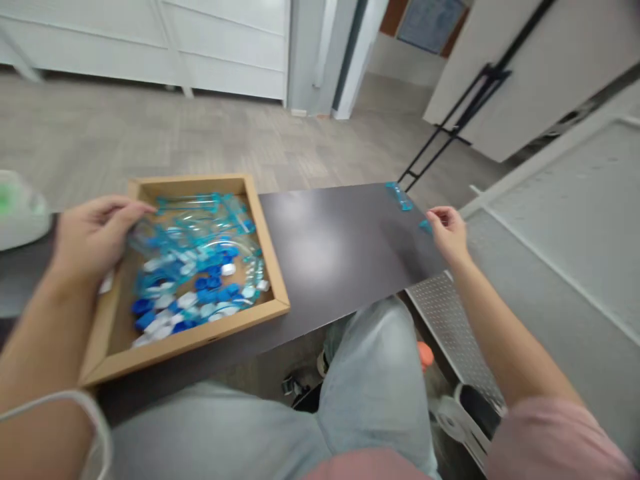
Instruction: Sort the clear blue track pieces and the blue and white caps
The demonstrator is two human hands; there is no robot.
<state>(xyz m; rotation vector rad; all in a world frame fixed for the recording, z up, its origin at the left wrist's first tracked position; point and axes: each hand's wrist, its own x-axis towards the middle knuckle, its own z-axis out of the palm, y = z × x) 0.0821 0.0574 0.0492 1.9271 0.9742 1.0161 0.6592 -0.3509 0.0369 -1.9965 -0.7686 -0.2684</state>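
pinching a blurry clear piece (142, 235) over the box (200, 336) with my left hand (93, 233), a blue piece (425, 226) at the bench (330, 247) end with my right hand (451, 233).

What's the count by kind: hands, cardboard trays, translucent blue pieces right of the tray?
Hands: 2 (left hand, right hand)
Cardboard tray: 1
Translucent blue pieces: 2 (far piece, piece by right hand)
Total: 5
Tray contents: too blurred to count.
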